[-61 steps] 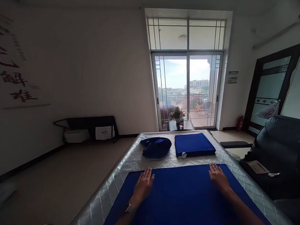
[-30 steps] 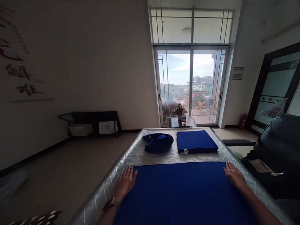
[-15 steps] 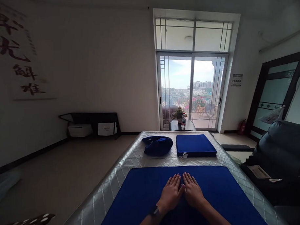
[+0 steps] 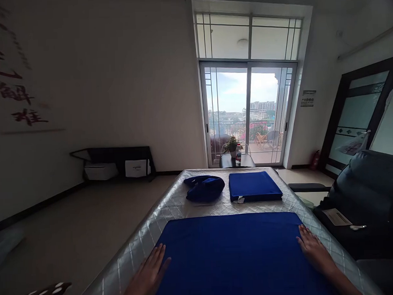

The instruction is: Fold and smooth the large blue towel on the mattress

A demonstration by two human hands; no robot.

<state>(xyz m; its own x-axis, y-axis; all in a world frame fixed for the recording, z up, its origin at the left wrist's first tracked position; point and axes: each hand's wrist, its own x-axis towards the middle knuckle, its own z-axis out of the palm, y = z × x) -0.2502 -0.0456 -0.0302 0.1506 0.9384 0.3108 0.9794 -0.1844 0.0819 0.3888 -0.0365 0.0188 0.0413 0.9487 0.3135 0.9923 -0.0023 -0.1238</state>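
Note:
A large blue cloth (image 4: 232, 254) lies spread flat over the near part of a table with a silver quilted cover (image 4: 172, 204). At its left edge rests my left hand (image 4: 147, 269), open, fingers stretched forward. My right hand (image 4: 314, 249) lies open along the cloth's right edge, its fingertips by the far right corner. Neither hand holds anything. Farther back sit a crumpled blue cloth bundle (image 4: 206, 189) and, to its right, a neat stack of folded blue cloth (image 4: 255, 186) with a white tag at its front.
A black chair (image 4: 369, 201) with a card and a small white item stands right of the table. Beyond the table's far end, a small black table (image 4: 227, 162) holds a plant (image 4: 232, 146) and a bottle (image 4: 238, 154). A dark bench (image 4: 119, 154) stands by the left wall.
My hands have slid apart from the middle of the blue cloth to its left and right edges. The view has shifted slightly; the bundle and the stack stay in place.

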